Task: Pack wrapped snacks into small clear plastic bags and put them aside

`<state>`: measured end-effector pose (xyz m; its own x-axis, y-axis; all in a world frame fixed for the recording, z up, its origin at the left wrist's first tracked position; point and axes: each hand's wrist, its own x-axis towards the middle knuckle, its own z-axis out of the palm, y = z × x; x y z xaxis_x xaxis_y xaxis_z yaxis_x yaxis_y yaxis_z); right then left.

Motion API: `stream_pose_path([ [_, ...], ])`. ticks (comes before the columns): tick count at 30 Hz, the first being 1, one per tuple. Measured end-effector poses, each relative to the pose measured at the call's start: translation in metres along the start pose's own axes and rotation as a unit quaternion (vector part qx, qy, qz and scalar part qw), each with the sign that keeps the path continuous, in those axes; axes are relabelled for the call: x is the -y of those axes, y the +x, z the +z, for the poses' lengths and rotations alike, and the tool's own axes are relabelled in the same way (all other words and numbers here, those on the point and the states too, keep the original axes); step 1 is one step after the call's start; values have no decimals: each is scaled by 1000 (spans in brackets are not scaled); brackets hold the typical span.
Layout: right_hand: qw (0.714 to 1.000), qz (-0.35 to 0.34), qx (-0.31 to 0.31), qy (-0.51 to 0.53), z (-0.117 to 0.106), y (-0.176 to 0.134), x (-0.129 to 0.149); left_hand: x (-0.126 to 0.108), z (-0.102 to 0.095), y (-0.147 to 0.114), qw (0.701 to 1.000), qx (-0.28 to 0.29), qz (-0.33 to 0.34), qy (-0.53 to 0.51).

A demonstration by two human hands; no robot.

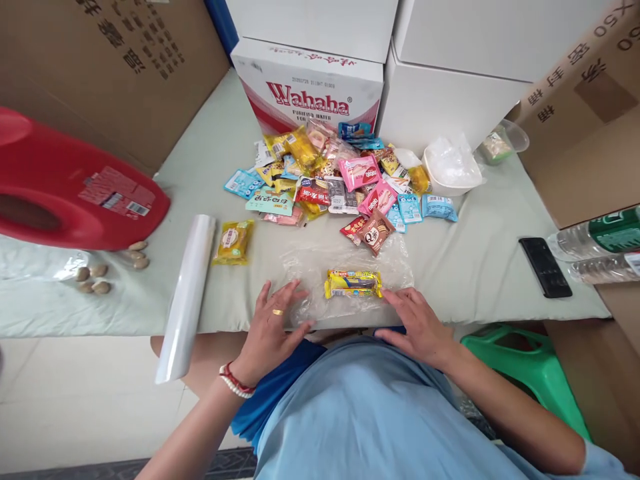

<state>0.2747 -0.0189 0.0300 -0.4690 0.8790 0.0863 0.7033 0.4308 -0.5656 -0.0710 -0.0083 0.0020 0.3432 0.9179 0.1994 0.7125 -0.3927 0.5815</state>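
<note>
A yellow wrapped snack bar point(353, 283) lies crosswise on a crumpled sheet of clear plastic film point(305, 257) near the table's front edge. My left hand point(275, 323), with a ring and a beaded bracelet, rests at the film's left edge, fingers spread. At the film's right side is my right hand point(415, 323), its fingers stretched out close to the bar's right end. Neither hand holds the bar. To the left lie a roll of clear film point(187, 293) and a yellow-wrapped snack cake point(233, 242). Behind the film spreads a pile of packaged snacks point(320, 177).
A red jug point(75, 187) and several brown nuts point(100, 270) sit at left. A white bowl point(450, 177) holding plastic stands right of the pile. A black phone point(545, 267) and plastic bottles point(600, 237) lie at right. Boxes point(310, 87) line the back; a green stool point(540, 373) stands below.
</note>
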Motion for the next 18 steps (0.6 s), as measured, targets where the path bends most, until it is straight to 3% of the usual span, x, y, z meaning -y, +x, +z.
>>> stream_pose_path([
  [3, 997, 25, -58, 48, 3, 5, 0, 3, 4, 11, 999, -38, -31, -3],
  [7, 983, 91, -99, 125, -18, 35, -14, 12, 5, 28, 994, -52, -95, -30],
  [11, 978, 150, -72, 126, -22, 69, -39, 22, 15, 49, 981, -60, -183, -36],
  [14, 982, 182, -17, 53, -15, 85, -54, 30, 9, 68, 971, -81, -223, -12],
  [16, 982, 189, 4, -26, -16, 90, -60, 32, -9, 77, 959, -144, -243, 34],
  [18, 981, 172, -9, -88, -23, 94, -62, 26, -33, 76, 924, -271, -243, 115],
])
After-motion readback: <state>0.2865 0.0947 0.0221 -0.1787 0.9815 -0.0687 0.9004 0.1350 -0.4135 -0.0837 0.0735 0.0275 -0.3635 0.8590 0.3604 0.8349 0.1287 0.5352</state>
